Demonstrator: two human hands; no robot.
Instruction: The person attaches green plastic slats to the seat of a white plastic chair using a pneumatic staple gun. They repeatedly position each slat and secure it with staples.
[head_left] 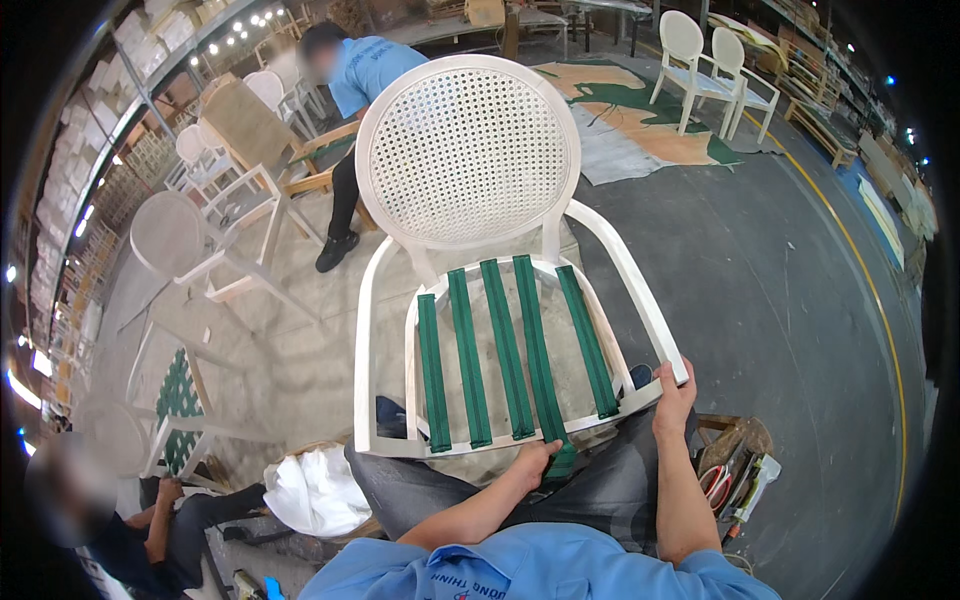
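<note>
A white armchair frame [371,330] with a round cane-patterned back [468,150] stands in front of me, its front edge over my lap. Several dark green webbing straps [467,365] run from the back to the front of its open seat. Pinched at the front rail, the loose end of one green strap [540,370] is in my left hand [533,467], and its tail hangs below the rail. My right hand [674,402] wraps round the front end of the right armrest [640,285]. Part of the left hand's fingertips is hidden by the strap and rail.
A tool holder [735,450] with red-handled scissors [716,484] sits by my right leg. A white sack [318,490] lies at my left. One co-worker [165,515] sits lower left; another [375,75] bends behind the chair. More chair frames [175,240] stand at left and far right.
</note>
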